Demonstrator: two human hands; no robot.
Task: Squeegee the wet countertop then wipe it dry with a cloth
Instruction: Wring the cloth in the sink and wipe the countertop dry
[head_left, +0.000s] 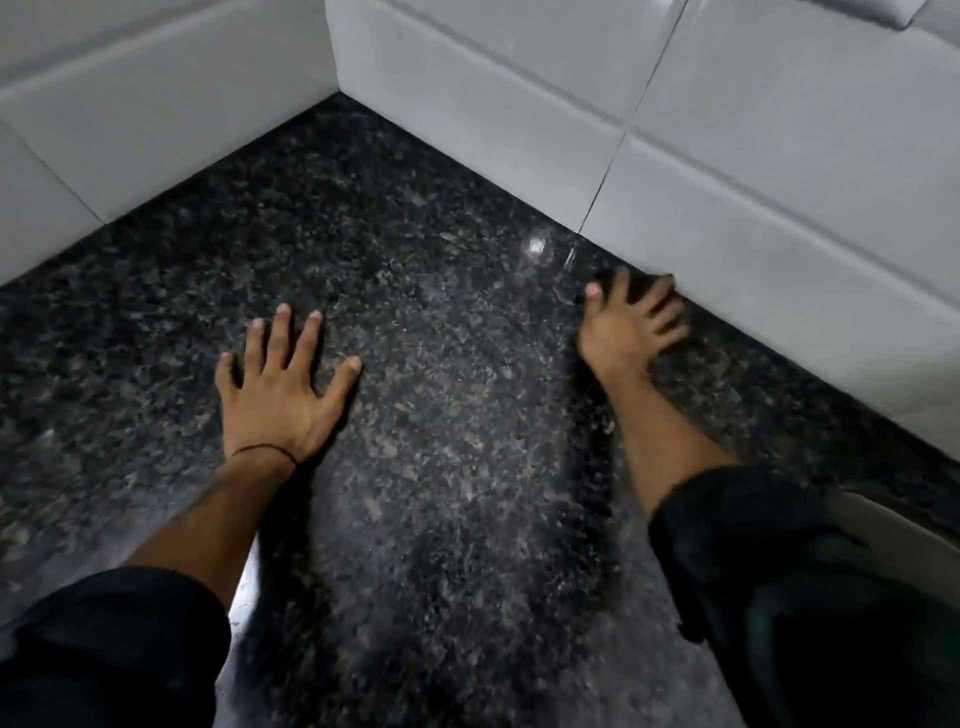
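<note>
Head view looks straight down into the back corner of a dark speckled granite countertop (415, 364), where two walls of pale grey tile (727, 182) meet at the far end. No writing or label shows anywhere, on tile, stone or clothing. The left hand (278, 389) lies flat on the stone, palm down, fingers (306, 338) spread wide apart and gripping nothing, with a thin dark band (265, 451) round the wrist and a dark sleeve (114, 639) pushed up the forearm. Over on the other side, the right hand (626, 325) is pressed down close against the foot of the right-hand wall, fingers splayed too, though it is blurred and I cannot tell whether anything thin lies under them. Its sleeve (753, 561) is dark as well. The two hands are well apart, bare stone between them. A small bright glint (535, 245) sits on the surface near the right wall, just ahead of the right hand, and a shiny strip (249, 582) catches light beside the left forearm at the near edge. At the right edge of the countertop, behind the right sleeve, a pale curved rim (904, 535) shows; what it belongs to I cannot make out.
</note>
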